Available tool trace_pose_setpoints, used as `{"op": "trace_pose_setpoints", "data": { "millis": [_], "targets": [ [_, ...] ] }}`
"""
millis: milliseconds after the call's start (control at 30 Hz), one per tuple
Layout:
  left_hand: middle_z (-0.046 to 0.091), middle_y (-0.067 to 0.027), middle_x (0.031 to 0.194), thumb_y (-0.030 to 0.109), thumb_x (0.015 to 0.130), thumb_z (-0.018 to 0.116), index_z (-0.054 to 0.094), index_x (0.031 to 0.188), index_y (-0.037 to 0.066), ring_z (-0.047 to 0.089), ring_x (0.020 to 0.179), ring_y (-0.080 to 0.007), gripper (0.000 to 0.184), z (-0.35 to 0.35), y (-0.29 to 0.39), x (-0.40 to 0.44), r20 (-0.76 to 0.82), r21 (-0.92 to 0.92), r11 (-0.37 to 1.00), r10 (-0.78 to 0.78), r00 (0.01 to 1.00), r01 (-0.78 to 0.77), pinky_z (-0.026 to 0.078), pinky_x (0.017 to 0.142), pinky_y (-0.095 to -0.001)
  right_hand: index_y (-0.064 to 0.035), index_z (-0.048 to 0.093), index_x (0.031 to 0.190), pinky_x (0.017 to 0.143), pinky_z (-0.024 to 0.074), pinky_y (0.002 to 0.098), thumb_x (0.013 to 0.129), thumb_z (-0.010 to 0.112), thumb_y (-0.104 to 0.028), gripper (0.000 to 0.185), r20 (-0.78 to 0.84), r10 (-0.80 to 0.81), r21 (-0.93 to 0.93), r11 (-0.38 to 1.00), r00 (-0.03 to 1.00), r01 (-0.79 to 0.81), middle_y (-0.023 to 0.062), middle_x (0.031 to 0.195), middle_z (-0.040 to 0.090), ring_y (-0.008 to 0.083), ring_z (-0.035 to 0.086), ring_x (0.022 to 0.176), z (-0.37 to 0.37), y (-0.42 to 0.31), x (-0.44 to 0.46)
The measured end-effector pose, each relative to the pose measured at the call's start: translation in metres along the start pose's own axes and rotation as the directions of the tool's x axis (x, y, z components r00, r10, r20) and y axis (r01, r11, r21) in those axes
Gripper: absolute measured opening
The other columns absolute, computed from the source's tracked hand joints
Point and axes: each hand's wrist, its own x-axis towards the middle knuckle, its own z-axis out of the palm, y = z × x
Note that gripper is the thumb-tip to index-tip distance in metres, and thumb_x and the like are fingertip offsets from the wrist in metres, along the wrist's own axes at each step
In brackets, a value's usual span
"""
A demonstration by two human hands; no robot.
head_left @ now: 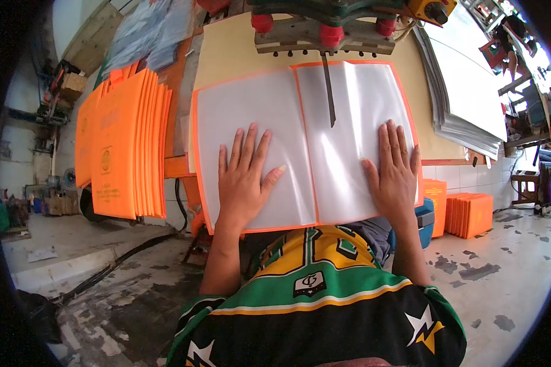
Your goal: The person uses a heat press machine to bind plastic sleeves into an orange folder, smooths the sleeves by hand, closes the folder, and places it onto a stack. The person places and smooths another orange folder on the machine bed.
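An orange folder [311, 183] lies spread out in front of me, its two halves covered by clear, shiny plastic sheets [269, 110]. Flat on the left half rests my left hand [245, 180], its fingers apart. My right hand [397, 174] presses flat near the right edge of the other half, with fingers stretched out and thumb pointing inward. Above the far edge hangs a machine head [324, 37] with red knobs. A thin dark metal strip [329, 92] reaches down from it over the right half.
A pile of orange folders [128, 140] hangs at the table's left edge, with plastic sheets [147, 30] behind. White sheets [465, 79] are stacked on the right. More orange folders [469, 215] stand on the floor, near a blue container [423, 220]. A black cable [134, 251] crosses the floor.
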Motion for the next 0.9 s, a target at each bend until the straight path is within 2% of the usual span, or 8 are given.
{"op": "trace_pose_setpoints", "data": {
  "millis": [333, 600, 800, 900],
  "targets": [
    [0.026, -0.0086, 0.180, 0.056, 0.107, 0.055, 0.035, 0.172, 0.022, 0.026, 0.164, -0.0366, 0.076, -0.001, 0.003, 0.003, -0.008, 0.002, 1.000, 0.024, 1.000, -0.024, 0.018, 0.131, -0.0643, -0.0122, 0.031, 0.172, 0.136, 0.0072, 0.0557, 0.110, 0.049, -0.056, 0.078, 0.001, -0.093, 0.020, 0.995, 0.996, 0.093, 0.0072, 0.178, 0.032, 0.0257, 0.024, 0.166, 0.005, -0.023, 0.022],
    [0.026, -0.0071, 0.181, 0.057, 0.107, 0.053, 0.034, 0.172, 0.024, 0.026, 0.165, -0.0358, 0.076, -0.001, -0.003, 0.002, -0.004, 0.000, 1.000, 0.027, 1.000, -0.027, 0.017, 0.131, -0.0636, -0.0072, 0.032, 0.171, 0.136, 0.0079, 0.0555, 0.109, 0.050, -0.054, 0.079, 0.007, -0.044, 0.019, 0.999, 0.999, 0.044, 0.0102, 0.178, 0.031, 0.0276, 0.022, 0.167, 0.004, -0.018, -0.003],
    [0.025, -0.0099, 0.181, 0.055, 0.107, 0.054, 0.033, 0.172, 0.020, 0.025, 0.165, -0.0366, 0.076, 0.005, 0.016, -0.008, -0.024, 0.022, 1.000, 0.000, 1.000, 0.001, 0.016, 0.131, -0.0644, -0.0101, 0.032, 0.171, 0.136, 0.0085, 0.0548, 0.110, 0.049, -0.055, 0.078, -0.008, -0.051, 0.017, 0.999, 0.999, 0.051, 0.0088, 0.178, 0.032, 0.0269, 0.023, 0.167, 0.002, -0.010, 0.015],
    [0.029, -0.0099, 0.179, 0.059, 0.108, 0.052, 0.037, 0.171, 0.021, 0.029, 0.163, -0.0365, 0.075, 0.007, 0.023, -0.011, -0.065, 0.059, 0.998, -0.031, 0.997, 0.035, 0.019, 0.130, -0.0643, -0.0111, 0.032, 0.171, 0.136, 0.0093, 0.0547, 0.110, 0.048, -0.056, 0.077, -0.019, -0.076, 0.034, 0.996, 0.997, 0.076, 0.0081, 0.178, 0.033, 0.0272, 0.024, 0.166, 0.002, -0.009, 0.027]
  ]
}}
